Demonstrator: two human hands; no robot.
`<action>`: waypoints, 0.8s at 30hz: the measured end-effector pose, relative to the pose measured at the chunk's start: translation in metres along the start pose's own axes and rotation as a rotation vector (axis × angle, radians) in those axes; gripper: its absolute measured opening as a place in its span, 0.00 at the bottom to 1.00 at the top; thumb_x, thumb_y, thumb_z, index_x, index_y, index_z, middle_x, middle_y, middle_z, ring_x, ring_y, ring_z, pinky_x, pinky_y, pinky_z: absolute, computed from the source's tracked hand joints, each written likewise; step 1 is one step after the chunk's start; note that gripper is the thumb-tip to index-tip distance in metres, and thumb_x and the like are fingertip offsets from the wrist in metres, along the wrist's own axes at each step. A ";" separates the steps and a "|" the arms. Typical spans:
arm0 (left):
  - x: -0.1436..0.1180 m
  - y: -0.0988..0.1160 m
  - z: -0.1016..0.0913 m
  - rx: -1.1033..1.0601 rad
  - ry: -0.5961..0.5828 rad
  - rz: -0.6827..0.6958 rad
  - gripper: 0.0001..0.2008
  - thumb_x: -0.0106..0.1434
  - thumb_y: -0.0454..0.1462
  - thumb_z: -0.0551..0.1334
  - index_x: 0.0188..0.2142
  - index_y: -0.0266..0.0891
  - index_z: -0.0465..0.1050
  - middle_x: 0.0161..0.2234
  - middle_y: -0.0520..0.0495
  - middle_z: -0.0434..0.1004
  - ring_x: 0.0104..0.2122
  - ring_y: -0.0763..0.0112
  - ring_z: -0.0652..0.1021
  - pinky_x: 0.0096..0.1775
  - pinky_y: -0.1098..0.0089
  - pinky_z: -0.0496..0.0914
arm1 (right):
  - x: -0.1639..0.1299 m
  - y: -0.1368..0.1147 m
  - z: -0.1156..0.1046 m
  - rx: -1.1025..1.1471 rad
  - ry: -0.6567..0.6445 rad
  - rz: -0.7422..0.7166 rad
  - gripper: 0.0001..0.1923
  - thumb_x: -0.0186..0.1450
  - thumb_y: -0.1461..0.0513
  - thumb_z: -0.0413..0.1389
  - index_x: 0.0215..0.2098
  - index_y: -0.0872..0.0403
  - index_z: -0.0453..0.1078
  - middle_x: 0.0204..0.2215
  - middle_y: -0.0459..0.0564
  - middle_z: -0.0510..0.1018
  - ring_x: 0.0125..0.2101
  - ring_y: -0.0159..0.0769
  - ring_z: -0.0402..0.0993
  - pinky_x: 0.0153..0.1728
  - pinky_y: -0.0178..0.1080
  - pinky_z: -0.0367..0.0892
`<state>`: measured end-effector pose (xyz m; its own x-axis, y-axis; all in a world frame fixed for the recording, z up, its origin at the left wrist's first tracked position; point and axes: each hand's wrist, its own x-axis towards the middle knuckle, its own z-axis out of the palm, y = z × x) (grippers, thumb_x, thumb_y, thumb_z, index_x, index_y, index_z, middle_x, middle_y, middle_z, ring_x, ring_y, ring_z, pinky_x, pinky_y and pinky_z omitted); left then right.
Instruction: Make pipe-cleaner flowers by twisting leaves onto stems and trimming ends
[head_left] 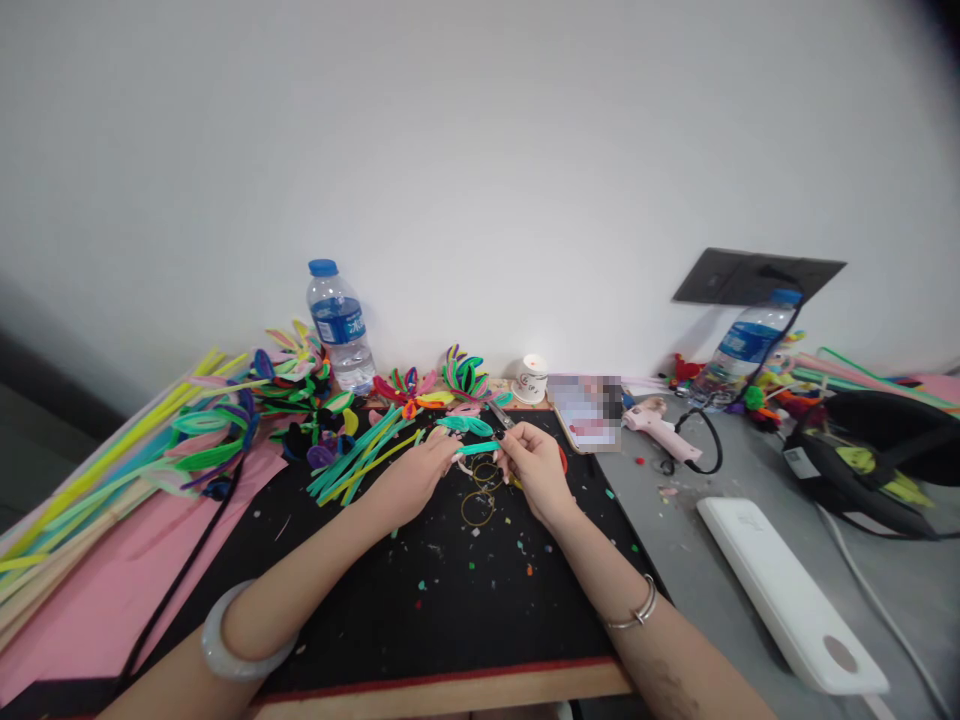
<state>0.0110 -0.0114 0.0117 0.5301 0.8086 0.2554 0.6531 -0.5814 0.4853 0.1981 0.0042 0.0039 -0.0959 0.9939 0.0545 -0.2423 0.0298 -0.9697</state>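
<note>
Teal chenille marks the pipe cleaner [478, 448], lying crosswise over the black mat [450, 590], its long axis left to right between both hands. The left hand [411, 478] pinches its left end, fingers closed; the right hand [534, 466] grips the right end along with what looks like scissors [501, 416]. Thin wire rings [480, 495] lie just below; finished pipe-cleaner flowers [409, 388] sit behind on the desk [675, 520].

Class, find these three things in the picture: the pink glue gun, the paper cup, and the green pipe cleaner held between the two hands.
pink glue gun [660, 428], head view, on its body.
paper cup [533, 378], head view, on its side wall.
green pipe cleaner [480, 447], head view, on the stretch between the hands.
</note>
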 end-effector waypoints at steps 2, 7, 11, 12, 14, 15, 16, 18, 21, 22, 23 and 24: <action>0.000 -0.002 0.000 -0.020 0.004 -0.001 0.13 0.67 0.33 0.43 0.37 0.37 0.65 0.38 0.44 0.70 0.38 0.66 0.71 0.41 0.66 0.66 | 0.000 0.000 0.000 0.040 -0.031 0.027 0.12 0.55 0.58 0.59 0.21 0.55 0.63 0.15 0.43 0.73 0.11 0.24 0.61 0.12 0.27 0.57; -0.001 -0.002 -0.002 -0.055 0.012 0.029 0.14 0.67 0.33 0.42 0.37 0.38 0.65 0.38 0.45 0.69 0.38 0.67 0.71 0.42 0.67 0.66 | 0.000 -0.002 -0.002 0.163 -0.178 0.178 0.13 0.56 0.57 0.58 0.21 0.55 0.61 0.17 0.46 0.74 0.13 0.25 0.63 0.12 0.27 0.57; -0.001 0.001 -0.004 -0.067 0.014 0.040 0.14 0.68 0.34 0.42 0.37 0.39 0.65 0.36 0.46 0.69 0.36 0.68 0.70 0.40 0.69 0.66 | 0.001 -0.005 -0.005 0.236 -0.256 0.278 0.11 0.57 0.57 0.56 0.23 0.56 0.63 0.17 0.47 0.74 0.12 0.26 0.63 0.10 0.27 0.56; -0.001 0.001 -0.004 -0.067 0.015 0.043 0.14 0.68 0.35 0.42 0.36 0.39 0.64 0.35 0.46 0.69 0.37 0.68 0.70 0.40 0.69 0.65 | 0.001 -0.005 -0.006 0.253 -0.273 0.309 0.10 0.56 0.58 0.56 0.24 0.56 0.63 0.17 0.47 0.74 0.12 0.26 0.63 0.10 0.27 0.55; -0.001 0.002 -0.004 -0.048 0.020 0.054 0.14 0.68 0.35 0.42 0.36 0.39 0.64 0.35 0.47 0.68 0.37 0.67 0.69 0.40 0.68 0.65 | 0.000 -0.006 -0.008 0.278 -0.342 0.400 0.07 0.55 0.60 0.56 0.25 0.56 0.64 0.18 0.47 0.74 0.13 0.26 0.65 0.09 0.26 0.54; -0.001 0.002 -0.004 -0.031 0.024 0.061 0.13 0.68 0.35 0.42 0.36 0.39 0.64 0.35 0.46 0.68 0.38 0.67 0.69 0.41 0.68 0.65 | 0.000 -0.006 -0.009 0.288 -0.389 0.451 0.06 0.55 0.61 0.56 0.26 0.56 0.64 0.18 0.47 0.74 0.14 0.27 0.65 0.09 0.26 0.53; -0.002 0.002 -0.003 -0.010 0.027 0.069 0.13 0.68 0.35 0.42 0.36 0.39 0.64 0.36 0.46 0.68 0.37 0.67 0.69 0.41 0.68 0.65 | 0.000 -0.006 -0.011 0.301 -0.433 0.497 0.05 0.55 0.62 0.56 0.26 0.56 0.65 0.18 0.46 0.74 0.14 0.27 0.65 0.09 0.26 0.52; -0.002 0.002 -0.003 0.026 0.030 0.086 0.13 0.68 0.34 0.42 0.37 0.39 0.64 0.35 0.46 0.68 0.37 0.67 0.69 0.41 0.67 0.65 | 0.000 -0.006 -0.013 0.338 -0.487 0.560 0.05 0.55 0.63 0.57 0.28 0.57 0.66 0.18 0.46 0.74 0.14 0.27 0.66 0.09 0.25 0.51; -0.002 0.004 -0.004 0.032 0.027 0.098 0.13 0.68 0.34 0.42 0.36 0.39 0.63 0.35 0.47 0.67 0.36 0.67 0.68 0.42 0.67 0.64 | 0.000 -0.007 -0.016 0.395 -0.499 0.574 0.08 0.53 0.64 0.59 0.30 0.56 0.66 0.20 0.46 0.75 0.16 0.27 0.67 0.09 0.25 0.51; -0.002 0.005 -0.004 0.017 0.024 0.095 0.13 0.68 0.35 0.42 0.35 0.39 0.63 0.34 0.47 0.67 0.36 0.67 0.68 0.42 0.67 0.64 | 0.000 -0.008 -0.017 0.408 -0.506 0.571 0.09 0.52 0.64 0.60 0.30 0.56 0.65 0.20 0.46 0.75 0.16 0.27 0.67 0.09 0.25 0.51; -0.002 0.006 -0.004 -0.006 0.024 0.087 0.13 0.68 0.35 0.41 0.34 0.39 0.62 0.33 0.48 0.66 0.35 0.67 0.68 0.42 0.67 0.63 | 0.000 -0.009 -0.017 0.416 -0.517 0.568 0.10 0.52 0.64 0.61 0.31 0.56 0.65 0.20 0.46 0.76 0.16 0.28 0.68 0.09 0.25 0.51; -0.003 0.007 -0.004 -0.037 0.023 0.078 0.13 0.68 0.35 0.41 0.34 0.39 0.61 0.32 0.48 0.65 0.34 0.68 0.68 0.42 0.67 0.63 | -0.001 -0.009 -0.018 0.422 -0.529 0.566 0.11 0.52 0.64 0.61 0.31 0.56 0.65 0.20 0.46 0.76 0.16 0.28 0.68 0.10 0.24 0.51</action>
<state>0.0122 -0.0172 0.0182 0.5656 0.7632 0.3126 0.5899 -0.6392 0.4934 0.2176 0.0052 0.0081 -0.7183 0.6655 -0.2029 -0.3498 -0.5975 -0.7215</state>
